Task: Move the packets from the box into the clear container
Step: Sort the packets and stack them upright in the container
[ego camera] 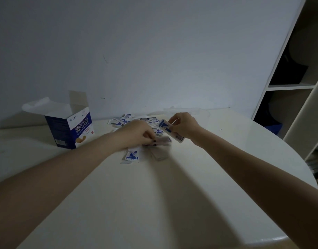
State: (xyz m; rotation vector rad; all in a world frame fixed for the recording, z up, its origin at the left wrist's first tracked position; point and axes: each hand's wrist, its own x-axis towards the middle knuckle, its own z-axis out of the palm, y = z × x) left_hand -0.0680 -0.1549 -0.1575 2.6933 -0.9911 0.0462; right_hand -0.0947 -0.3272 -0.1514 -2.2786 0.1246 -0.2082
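Packets [136, 123] spread loose at table [172, 194] centre for sorting, box [72, 128] open at 9 o'clock, container [199, 112] faint at 1 o'clock; left hand [136, 133] pinching some, right hand [183, 124] gripping a stack [169, 130].

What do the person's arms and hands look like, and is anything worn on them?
Both forearms are bare, with no sleeves, watch or bracelet in view. The left hand has dark polish on its fingernails. The right hand shows no ring; its nails cannot be made out.
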